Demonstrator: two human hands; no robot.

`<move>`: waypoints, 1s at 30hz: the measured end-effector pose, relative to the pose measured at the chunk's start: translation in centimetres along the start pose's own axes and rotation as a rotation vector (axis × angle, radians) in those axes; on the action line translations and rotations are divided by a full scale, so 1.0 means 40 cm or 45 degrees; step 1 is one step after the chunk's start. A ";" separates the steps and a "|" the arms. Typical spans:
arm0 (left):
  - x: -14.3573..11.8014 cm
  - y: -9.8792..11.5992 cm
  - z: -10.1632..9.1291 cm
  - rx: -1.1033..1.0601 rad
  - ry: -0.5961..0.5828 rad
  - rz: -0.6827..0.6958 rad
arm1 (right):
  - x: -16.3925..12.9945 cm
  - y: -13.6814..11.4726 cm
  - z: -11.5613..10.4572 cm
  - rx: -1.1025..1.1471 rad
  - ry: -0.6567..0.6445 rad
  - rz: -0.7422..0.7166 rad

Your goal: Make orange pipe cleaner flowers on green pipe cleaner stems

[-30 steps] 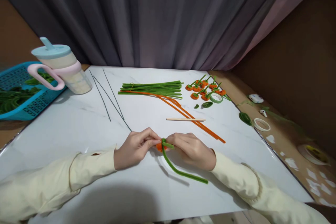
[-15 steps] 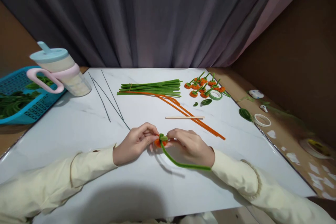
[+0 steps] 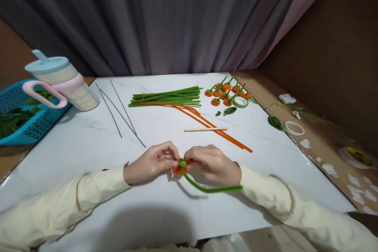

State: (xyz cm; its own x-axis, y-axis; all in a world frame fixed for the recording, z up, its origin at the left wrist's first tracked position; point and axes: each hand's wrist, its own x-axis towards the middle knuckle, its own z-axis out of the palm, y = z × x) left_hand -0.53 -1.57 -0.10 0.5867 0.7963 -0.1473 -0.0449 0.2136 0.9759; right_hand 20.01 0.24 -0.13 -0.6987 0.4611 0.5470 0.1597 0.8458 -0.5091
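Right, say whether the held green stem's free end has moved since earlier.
Yes: the green stem's free end has moved rightward and up in view, judged against the wooden stick.

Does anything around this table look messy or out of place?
Mildly, yes: white scraps are strewn, not gathered, over the brown surface on the right, and a loose white earbud lies there near what looks like its case. I see no obvious spill or damage.

Closed off behind by a long, pleated, dark grey-purple fabric curtain [image 3: 153, 19], turning pinkish at the right. Flanked by plain brown walls [image 3: 339, 47]. Furnished with a glossy white, grey-veined tabletop [image 3: 73, 157]. Dimly lit.
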 end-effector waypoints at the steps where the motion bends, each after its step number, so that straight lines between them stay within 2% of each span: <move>1: -0.001 0.000 0.001 0.000 -0.011 -0.013 | 0.001 0.000 0.000 0.003 0.008 -0.001; 4: 0.000 0.002 0.002 0.025 0.018 0.015 | 0.007 -0.003 -0.005 0.061 0.003 0.088; 6: 0.000 0.003 0.000 0.085 0.109 0.083 | 0.015 -0.004 -0.014 0.235 -0.030 0.333; 9: -0.002 0.000 -0.004 0.273 0.229 0.218 | 0.028 0.004 -0.031 0.834 -0.181 0.844; 10: -0.004 -0.003 -0.005 0.354 0.249 0.279 | 0.031 0.009 -0.037 1.048 -0.247 0.970; 12: -0.009 -0.009 -0.007 0.530 0.250 0.435 | 0.034 0.020 -0.044 1.349 -0.358 1.104; 15: -0.015 -0.016 -0.008 0.751 0.196 0.665 | 0.033 0.029 -0.044 1.485 -0.419 1.127; 17: -0.016 -0.017 -0.007 0.834 0.160 0.752 | 0.031 0.028 -0.038 1.495 -0.430 1.112; 23: -0.018 -0.019 -0.005 0.899 0.102 0.798 | 0.030 0.012 -0.012 1.399 -0.342 1.109; 26: -0.019 -0.018 -0.004 0.847 0.080 0.712 | 0.029 0.011 -0.011 1.355 -0.341 1.118; 30: -0.014 0.000 0.001 0.398 0.003 0.316 | 0.025 0.018 -0.010 1.261 -0.305 1.128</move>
State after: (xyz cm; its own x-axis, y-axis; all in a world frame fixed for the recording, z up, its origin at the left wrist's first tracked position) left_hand -0.80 -2.03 -0.01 0.5870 0.8035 0.0991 0.0637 -0.1679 0.9837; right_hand 19.69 1.43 0.34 -0.7436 0.6029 -0.2892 0.1212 -0.3038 -0.9450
